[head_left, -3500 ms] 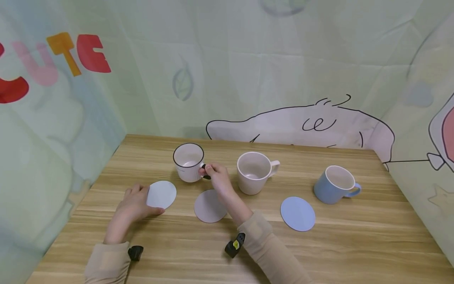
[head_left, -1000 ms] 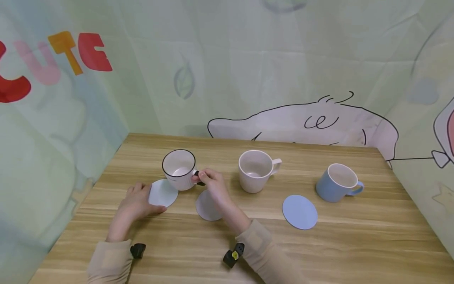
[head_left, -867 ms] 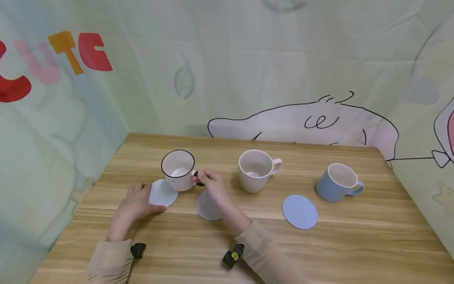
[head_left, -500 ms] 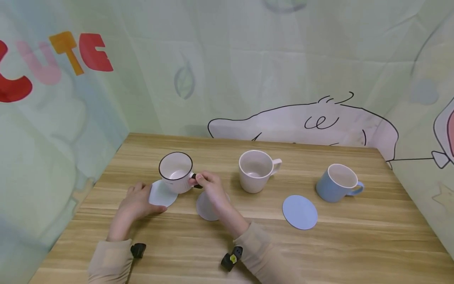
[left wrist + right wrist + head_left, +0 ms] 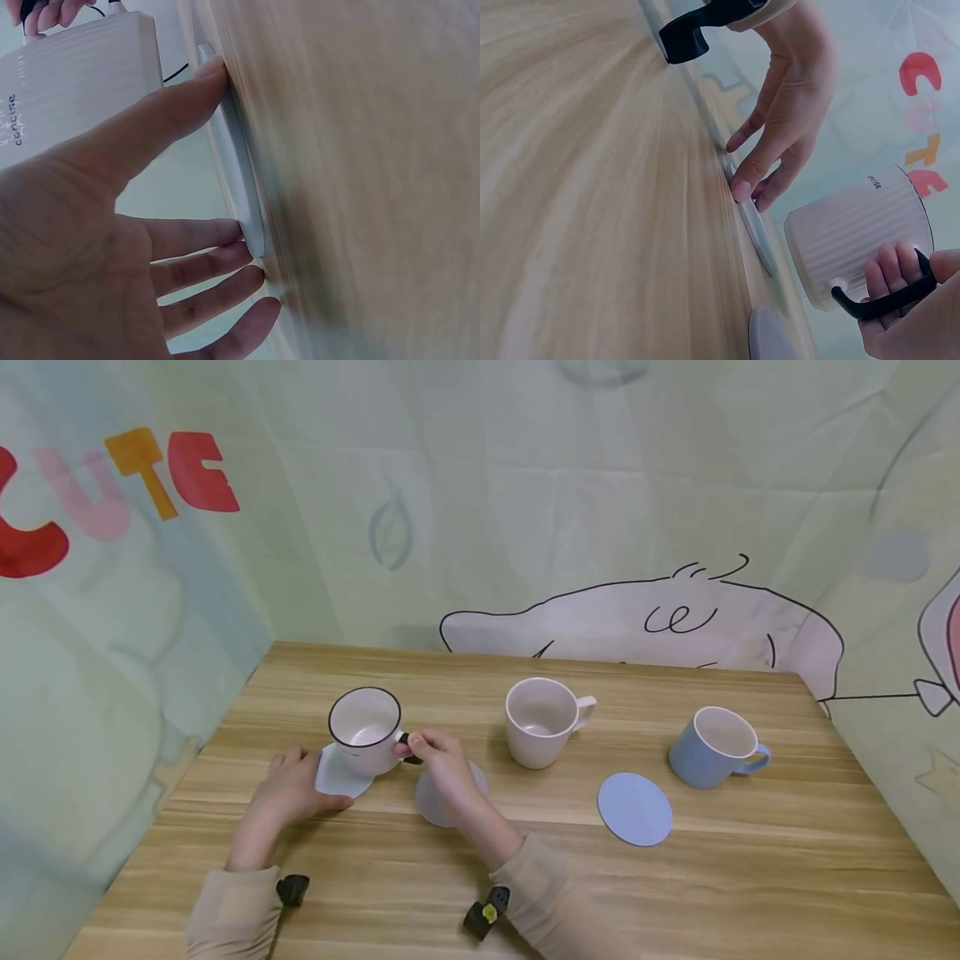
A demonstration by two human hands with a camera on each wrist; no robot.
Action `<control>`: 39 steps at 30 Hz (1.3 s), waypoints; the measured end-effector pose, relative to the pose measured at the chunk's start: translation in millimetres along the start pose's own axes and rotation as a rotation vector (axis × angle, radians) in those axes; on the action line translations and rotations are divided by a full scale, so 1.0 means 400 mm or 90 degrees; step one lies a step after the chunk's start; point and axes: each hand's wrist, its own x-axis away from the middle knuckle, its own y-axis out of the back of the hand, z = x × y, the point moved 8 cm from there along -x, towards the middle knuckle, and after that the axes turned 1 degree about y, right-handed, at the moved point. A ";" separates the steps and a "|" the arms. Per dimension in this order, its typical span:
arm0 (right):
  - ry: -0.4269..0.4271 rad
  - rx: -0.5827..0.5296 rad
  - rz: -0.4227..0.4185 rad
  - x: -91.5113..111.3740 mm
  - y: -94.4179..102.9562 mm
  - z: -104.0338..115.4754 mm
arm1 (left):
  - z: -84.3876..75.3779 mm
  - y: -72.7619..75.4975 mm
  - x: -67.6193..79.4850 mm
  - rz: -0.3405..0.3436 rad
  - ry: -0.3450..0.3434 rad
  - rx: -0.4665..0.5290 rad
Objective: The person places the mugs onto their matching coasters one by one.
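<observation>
My right hand (image 5: 446, 768) grips the black handle (image 5: 885, 301) of a white mug (image 5: 365, 731) with a dark rim. In the right wrist view the ribbed mug hangs above the table, its base near a pale blue coaster (image 5: 341, 777). From the head it overlaps that coaster's back right part. My left hand (image 5: 288, 789) holds the coaster, thumb and index finger at its edge, as the left wrist view shows; the other fingers spread beside it. Under my right wrist lies a greyish coaster (image 5: 431, 800), partly hidden by the hand.
A pale pinkish-white mug (image 5: 538, 727) stands right of the right hand, handle to the right. Farther right are a blue mug (image 5: 701, 756) and a blue coaster (image 5: 635, 810) in front of it. A printed cloth (image 5: 480, 527) hangs along the wooden table's back and sides.
My right hand has carried the white mug left and nearer, from behind the coasters to over the pale blue one. My left hand has stayed at that coaster.
</observation>
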 end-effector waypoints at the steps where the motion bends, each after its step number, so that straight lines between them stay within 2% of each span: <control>1: -0.002 -0.001 0.001 0.001 -0.001 -0.001 | 0.000 0.000 0.000 0.000 0.000 0.000; 26: 0.001 -0.007 0.015 0.010 -0.032 -0.010 | 0.007 -0.004 -0.005 0.000 0.001 -0.001; 39: 0.005 -0.029 0.015 0.008 -0.047 -0.010 | 0.007 -0.003 -0.004 0.004 -0.007 0.025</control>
